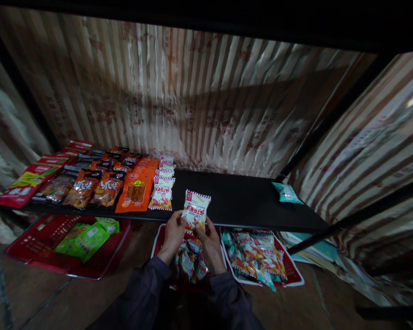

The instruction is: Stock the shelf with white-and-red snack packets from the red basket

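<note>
hidden: snack packet [196,210] lower edge behind fingers | basket [37,247] partly under shelf [248,201]

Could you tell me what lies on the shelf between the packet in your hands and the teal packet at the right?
Nothing: in the head view, the black shelf is bare between the held packet and the teal packet.

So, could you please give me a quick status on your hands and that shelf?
Left hand and right hand both gripping one white snack packet at the black shelf edge. Packet rows lie left; nothing blocking.
</note>
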{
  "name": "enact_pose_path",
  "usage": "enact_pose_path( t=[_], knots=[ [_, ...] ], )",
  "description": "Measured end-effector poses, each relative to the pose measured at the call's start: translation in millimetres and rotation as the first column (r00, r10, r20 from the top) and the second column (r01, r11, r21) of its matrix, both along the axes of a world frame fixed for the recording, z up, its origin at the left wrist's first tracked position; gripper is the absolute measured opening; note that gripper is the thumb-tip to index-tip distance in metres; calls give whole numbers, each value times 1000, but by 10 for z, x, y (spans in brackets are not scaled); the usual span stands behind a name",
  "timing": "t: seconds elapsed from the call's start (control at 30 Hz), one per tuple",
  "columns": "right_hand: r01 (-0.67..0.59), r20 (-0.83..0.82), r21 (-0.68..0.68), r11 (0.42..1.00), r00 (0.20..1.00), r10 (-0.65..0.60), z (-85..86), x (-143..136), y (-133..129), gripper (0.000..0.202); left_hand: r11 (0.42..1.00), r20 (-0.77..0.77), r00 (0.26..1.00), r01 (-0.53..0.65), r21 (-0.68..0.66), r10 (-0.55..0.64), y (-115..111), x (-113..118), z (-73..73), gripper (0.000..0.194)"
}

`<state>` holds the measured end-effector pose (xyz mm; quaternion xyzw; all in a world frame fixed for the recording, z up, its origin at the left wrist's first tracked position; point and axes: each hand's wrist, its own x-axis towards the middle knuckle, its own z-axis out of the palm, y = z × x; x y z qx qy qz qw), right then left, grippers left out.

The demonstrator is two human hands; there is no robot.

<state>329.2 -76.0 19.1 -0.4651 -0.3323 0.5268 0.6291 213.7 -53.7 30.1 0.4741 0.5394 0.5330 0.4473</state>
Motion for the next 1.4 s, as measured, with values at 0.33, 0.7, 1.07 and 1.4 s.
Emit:
enact_pose_path(
  t=[0.33,0.7,1.07,1.4],
  knots=[
    [77,76,30,997,994,-79,106,76,902,58,984,-219,960,-165,61,175,761,176,141,36],
    [100,273,119,988,953,-130,-88,99,1750,49,941,-353,878,-258,217,323,1335,373,-79,39],
    [160,507,245,956,819,-267,-142,62,2307,53,912,-300,871,-321,255,390,1942,431,-255,43],
    [111,627,294,950,728,-279,-221,0,2715,27,917,-383,840,-300,262,384,2255,463,-384,41]
  ],
)
